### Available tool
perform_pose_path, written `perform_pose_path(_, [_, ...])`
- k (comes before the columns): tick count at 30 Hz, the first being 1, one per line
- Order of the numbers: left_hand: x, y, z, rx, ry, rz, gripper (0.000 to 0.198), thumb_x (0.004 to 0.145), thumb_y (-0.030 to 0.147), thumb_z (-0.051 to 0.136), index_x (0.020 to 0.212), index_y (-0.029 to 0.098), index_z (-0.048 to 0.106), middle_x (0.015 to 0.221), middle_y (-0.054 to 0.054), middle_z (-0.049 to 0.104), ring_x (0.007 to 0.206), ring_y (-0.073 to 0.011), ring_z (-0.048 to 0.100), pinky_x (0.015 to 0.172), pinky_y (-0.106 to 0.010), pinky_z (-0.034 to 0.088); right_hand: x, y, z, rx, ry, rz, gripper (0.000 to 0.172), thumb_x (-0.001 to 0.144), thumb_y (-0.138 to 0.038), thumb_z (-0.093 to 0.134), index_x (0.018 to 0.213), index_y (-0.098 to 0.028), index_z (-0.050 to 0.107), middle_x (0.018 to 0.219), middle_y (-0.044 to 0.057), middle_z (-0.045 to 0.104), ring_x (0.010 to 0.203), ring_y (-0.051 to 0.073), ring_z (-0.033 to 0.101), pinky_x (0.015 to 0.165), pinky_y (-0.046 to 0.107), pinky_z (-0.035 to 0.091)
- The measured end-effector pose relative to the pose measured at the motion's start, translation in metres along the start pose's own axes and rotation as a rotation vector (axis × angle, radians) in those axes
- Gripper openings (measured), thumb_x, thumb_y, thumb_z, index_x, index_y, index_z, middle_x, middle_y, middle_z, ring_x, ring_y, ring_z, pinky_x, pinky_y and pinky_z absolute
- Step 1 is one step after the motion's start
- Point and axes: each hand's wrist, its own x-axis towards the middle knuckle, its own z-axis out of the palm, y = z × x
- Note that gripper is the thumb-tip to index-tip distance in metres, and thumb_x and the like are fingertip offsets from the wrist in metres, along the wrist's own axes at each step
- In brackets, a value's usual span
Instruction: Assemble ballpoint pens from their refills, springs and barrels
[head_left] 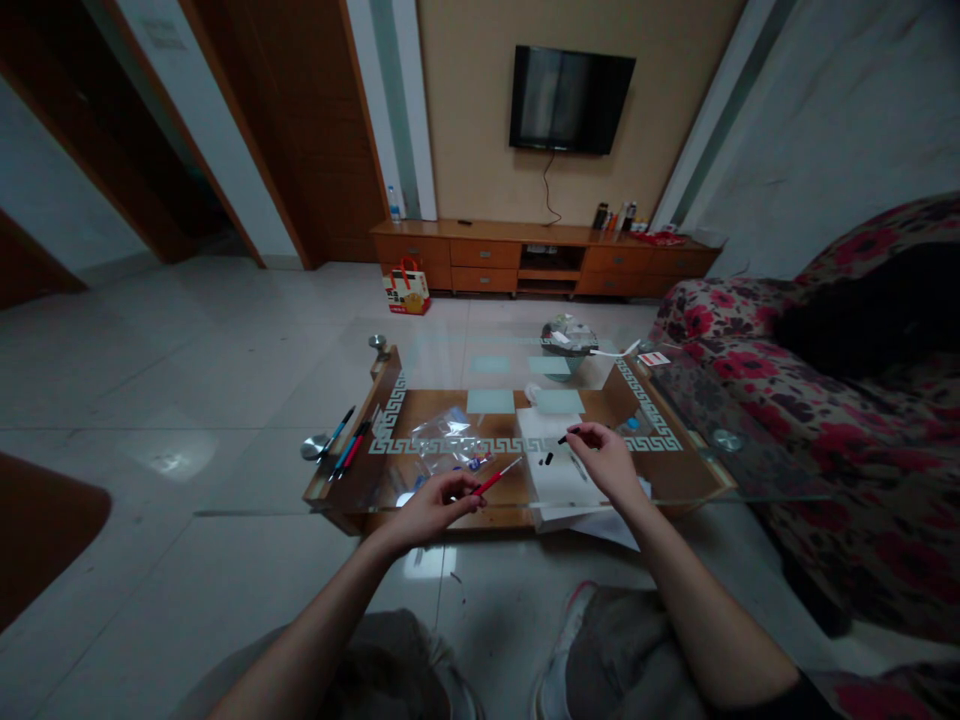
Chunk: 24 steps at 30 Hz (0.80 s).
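My left hand (pixel 444 508) is closed on a red pen (pixel 495 481), its tip pointing up and to the right over the glass table (pixel 255 480). Across from it, my right hand (pixel 602 458) pinches a small black piece (pixel 568 438), too small to name for certain. Just below that hand, another small black piece (pixel 549 459) lies on the glass, with a tinier dark bit beside it. Several pens (pixel 350 450) in blue, red and black lie together at the table's left side.
Under the glass are a clear plastic bag (pixel 450 435) and white papers (pixel 551 490). A bowl (pixel 568 336) with crumpled items stands at the far side, near a red and white card (pixel 654 359). The floral sofa (pixel 720 330) borders the right.
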Motion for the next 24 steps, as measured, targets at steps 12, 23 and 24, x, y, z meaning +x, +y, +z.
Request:
perform_pose_path(12, [0.000, 0.001, -0.002, 0.020, 0.004, 0.012, 0.029, 0.085, 0.037, 0.069, 0.104, 0.015, 0.066, 0.095, -0.008, 0.070, 0.088, -0.0187, 0.063, 0.076, -0.028, 0.047, 0.002, 0.029, 0.012, -0.436, -0.223, -0.095, 0.018, 0.073, -0.014, 0.061, 0.089, -0.019, 0.069, 0.081, 0.003, 0.073, 0.069, 0.016, 0.065, 0.066, 0.025, 0.045])
perform_pose_path(23, [-0.001, 0.006, -0.001, -0.015, -0.009, 0.016, 0.030, 0.085, 0.038, 0.069, 0.104, 0.014, 0.066, 0.096, -0.009, 0.070, 0.086, -0.0177, 0.064, 0.076, -0.028, 0.047, 0.002, 0.037, 0.016, -0.544, -0.253, -0.100, 0.016, 0.077, -0.015, 0.062, 0.091, -0.020, 0.067, 0.085, 0.002, 0.073, 0.079, 0.017, 0.067, 0.071, 0.025, 0.045])
perform_pose_path(24, [-0.001, 0.007, -0.001, -0.017, -0.008, 0.015, 0.030, 0.085, 0.038, 0.069, 0.104, 0.014, 0.066, 0.095, -0.009, 0.070, 0.086, -0.0177, 0.064, 0.076, -0.028, 0.047, 0.002, 0.037, 0.016, -0.553, -0.257, -0.103, 0.016, 0.078, -0.015, 0.062, 0.092, -0.020, 0.067, 0.086, 0.002, 0.073, 0.080, 0.017, 0.067, 0.071, 0.025, 0.045])
